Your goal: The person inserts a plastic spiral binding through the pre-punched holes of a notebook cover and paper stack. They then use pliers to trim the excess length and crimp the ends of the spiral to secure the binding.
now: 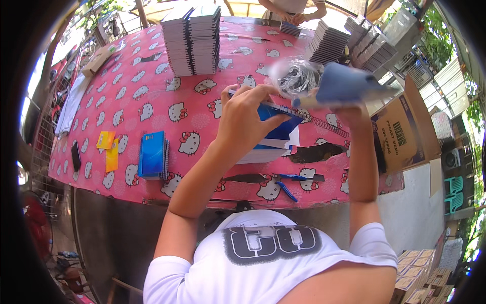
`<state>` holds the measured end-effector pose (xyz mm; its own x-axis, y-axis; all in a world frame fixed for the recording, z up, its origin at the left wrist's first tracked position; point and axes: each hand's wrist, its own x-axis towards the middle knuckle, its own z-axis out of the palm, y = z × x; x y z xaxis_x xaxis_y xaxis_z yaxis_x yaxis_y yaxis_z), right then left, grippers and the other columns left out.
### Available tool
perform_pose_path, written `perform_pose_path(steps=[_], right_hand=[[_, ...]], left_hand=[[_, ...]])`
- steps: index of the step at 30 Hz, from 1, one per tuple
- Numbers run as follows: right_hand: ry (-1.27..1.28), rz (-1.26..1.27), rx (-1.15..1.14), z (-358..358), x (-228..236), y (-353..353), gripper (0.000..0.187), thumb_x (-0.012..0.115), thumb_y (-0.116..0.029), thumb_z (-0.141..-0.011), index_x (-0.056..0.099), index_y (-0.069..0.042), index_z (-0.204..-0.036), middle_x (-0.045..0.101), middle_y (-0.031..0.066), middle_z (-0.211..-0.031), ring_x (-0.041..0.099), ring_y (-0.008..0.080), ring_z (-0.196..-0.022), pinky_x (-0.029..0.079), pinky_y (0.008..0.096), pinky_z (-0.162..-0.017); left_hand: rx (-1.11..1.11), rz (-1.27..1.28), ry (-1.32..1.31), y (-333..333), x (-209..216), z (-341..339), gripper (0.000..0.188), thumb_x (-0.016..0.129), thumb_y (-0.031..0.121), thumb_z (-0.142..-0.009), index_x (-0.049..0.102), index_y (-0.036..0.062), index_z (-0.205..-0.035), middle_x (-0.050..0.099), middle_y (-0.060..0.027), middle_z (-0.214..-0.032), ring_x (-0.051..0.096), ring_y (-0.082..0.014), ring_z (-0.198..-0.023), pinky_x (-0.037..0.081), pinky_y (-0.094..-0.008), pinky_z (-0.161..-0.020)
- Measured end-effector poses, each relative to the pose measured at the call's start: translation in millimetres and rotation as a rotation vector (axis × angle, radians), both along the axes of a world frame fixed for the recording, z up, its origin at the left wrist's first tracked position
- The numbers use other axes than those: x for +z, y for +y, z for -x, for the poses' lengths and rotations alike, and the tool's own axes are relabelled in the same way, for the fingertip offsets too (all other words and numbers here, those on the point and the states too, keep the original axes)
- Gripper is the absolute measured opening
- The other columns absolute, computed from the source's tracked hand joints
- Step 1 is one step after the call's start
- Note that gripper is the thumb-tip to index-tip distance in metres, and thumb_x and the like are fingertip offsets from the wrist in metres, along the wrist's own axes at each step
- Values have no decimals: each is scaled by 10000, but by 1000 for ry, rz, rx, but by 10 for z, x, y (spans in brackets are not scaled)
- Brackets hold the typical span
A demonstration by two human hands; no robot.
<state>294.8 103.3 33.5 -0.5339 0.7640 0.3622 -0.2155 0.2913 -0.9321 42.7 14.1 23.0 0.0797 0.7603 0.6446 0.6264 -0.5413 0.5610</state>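
My left hand [248, 109] is closed on a blue-covered notebook [276, 117], thumb below and fingers over its top edge. A wire spiral [329, 126] runs along that edge and sticks out past its right end. Under the notebook lie more blue covers and white pages [258, 155]. My right hand [350, 115] is raised at the spiral's right, smeared by motion, and appears to grip a blue object [349, 83] with a pale lower edge, too blurred to name. Behind it rests a clear plastic bag [296, 77] of dark, wiry contents.
Tall notebook stacks [191, 45] rise at the back; more piles [326, 43] stand far right, near another person's hands [293, 19]. An open cardboard box [405, 126] is at right. Blue notebooks [153, 154], yellow pads [112, 154], a phone [76, 156] and blue-handled items [287, 191] lie nearer.
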Motion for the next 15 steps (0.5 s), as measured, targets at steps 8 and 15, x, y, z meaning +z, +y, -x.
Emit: perform_pose_path(steps=[8,15], right_hand=[[-524,-470,-207,298,85,88,472,745,-41,-615,630,-15,-1072,697,58,-940,656,147,-837,522,317,-729],[-659,-427,-237,463,74,160,480,717,-19,-638,634,-29,-1110,694,95,-973,651,179,-858,516,330,-769]], left_hand=[[110,18,-202,-2,-27,204,378,847,174,-686,680,63,-1006,648,-59,-1044,626,-179,-927,489,-280,-837],[-66,141,-718,-10,-169,255,320,729,-19,-800,641,8,-1106,654,-41,-1028,602,-83,-914,512,-237,-793]])
